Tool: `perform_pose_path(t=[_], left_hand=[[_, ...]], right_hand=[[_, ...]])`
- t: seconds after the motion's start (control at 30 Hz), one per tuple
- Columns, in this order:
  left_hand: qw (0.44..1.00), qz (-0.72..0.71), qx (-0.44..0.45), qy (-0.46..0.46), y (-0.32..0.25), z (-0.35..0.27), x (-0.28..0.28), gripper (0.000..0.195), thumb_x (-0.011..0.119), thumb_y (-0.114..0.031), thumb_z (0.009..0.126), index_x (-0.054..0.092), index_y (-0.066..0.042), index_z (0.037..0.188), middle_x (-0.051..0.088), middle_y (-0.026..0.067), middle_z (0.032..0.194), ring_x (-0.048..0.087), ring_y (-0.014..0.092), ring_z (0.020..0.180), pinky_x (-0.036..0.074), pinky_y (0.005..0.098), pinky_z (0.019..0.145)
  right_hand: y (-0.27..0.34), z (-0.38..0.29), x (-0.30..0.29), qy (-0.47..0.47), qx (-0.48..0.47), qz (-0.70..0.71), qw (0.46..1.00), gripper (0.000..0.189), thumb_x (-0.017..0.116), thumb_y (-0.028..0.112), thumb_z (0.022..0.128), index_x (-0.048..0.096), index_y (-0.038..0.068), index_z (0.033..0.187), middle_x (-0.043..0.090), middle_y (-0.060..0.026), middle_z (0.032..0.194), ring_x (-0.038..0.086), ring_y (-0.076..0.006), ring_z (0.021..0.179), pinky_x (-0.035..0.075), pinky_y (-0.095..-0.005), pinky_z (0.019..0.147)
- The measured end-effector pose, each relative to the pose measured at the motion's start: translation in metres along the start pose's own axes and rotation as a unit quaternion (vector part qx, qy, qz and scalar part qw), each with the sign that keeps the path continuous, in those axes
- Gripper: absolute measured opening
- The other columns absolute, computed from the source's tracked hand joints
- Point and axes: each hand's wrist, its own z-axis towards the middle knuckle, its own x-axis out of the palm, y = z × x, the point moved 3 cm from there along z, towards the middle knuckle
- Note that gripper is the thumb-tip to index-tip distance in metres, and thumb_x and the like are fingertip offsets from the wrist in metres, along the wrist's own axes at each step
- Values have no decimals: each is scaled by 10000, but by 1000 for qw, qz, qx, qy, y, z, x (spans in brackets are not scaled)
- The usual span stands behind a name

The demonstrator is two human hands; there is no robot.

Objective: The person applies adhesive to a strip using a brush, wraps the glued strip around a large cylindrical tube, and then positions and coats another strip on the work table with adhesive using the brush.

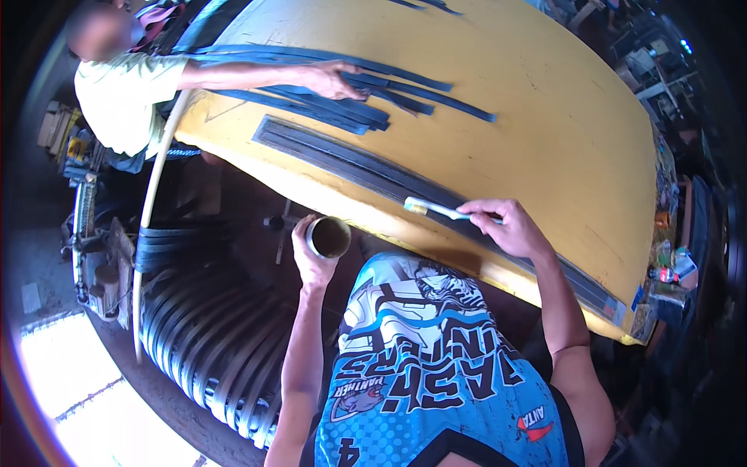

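My left hand grips an open cylindrical can in front of the yellow table's near edge; its inside looks dark. In my right hand is a toothbrush with a pale handle, its bristle head pointing left above long dark flat strips. These strips lie side by side along the near edge of the yellow tabletop. Farther back, several loose blue-black rubber-like strips lie across the top, with another person's hand on them.
Another person stands at the table's left end. Many dark strips hang in loops at lower left, near a long wooden pole. Bottles and small containers crowd a ledge beyond the table's right end.
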Motion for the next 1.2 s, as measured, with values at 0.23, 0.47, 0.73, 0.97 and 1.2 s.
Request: perform_pose_path(t=[0.23, 0.47, 0.73, 0.97, 1.2], left_hand=[[994, -11, -102, 23, 16, -64, 8, 750, 862, -57, 562, 469, -54, 1201, 592, 131, 1116, 599, 293, 1041, 469, 375, 936], [988, 10, -154, 27, 5, -75, 15, 738, 858, -79, 563, 474, -47, 1192, 595, 129, 1079, 606, 292, 1001, 474, 374, 909], [992, 42, -119, 15, -1, -69, 13, 674, 806, -64, 587, 491, -42, 1182, 594, 128, 1062, 617, 292, 985, 491, 384, 893], [992, 44, -118, 20, -5, -72, 15, 664, 805, -70, 593, 492, -44, 1177, 595, 126, 1056, 618, 290, 975, 488, 381, 894], [994, 27, -100, 17, -7, -71, 18, 693, 826, -75, 590, 482, -45, 1190, 593, 127, 1072, 615, 285, 983, 490, 376, 891]], right_hand=[[-102, 26, 41, -189, -74, -235, 951, 213, 616, 85, 862, 726, 153, 1031, 677, -93, 842, 646, -276, 777, 509, -379, 694], [-107, 68, 70, -213, -102, -266, 934, 248, 620, 93, 838, 733, 207, 1028, 626, -77, 752, 626, -273, 716, 495, -409, 652], [-121, 2, 40, -202, -40, -338, 918, 279, 586, 81, 832, 732, 203, 1037, 601, -77, 748, 627, -264, 734, 493, -400, 639], [-97, 46, 55, -203, -64, -295, 931, 246, 613, 103, 837, 735, 200, 1027, 639, -83, 781, 641, -268, 741, 500, -403, 644], [-98, 84, 75, -177, -84, -319, 927, 292, 545, 56, 846, 726, 172, 1044, 637, -111, 801, 650, -298, 774, 511, -431, 663]])
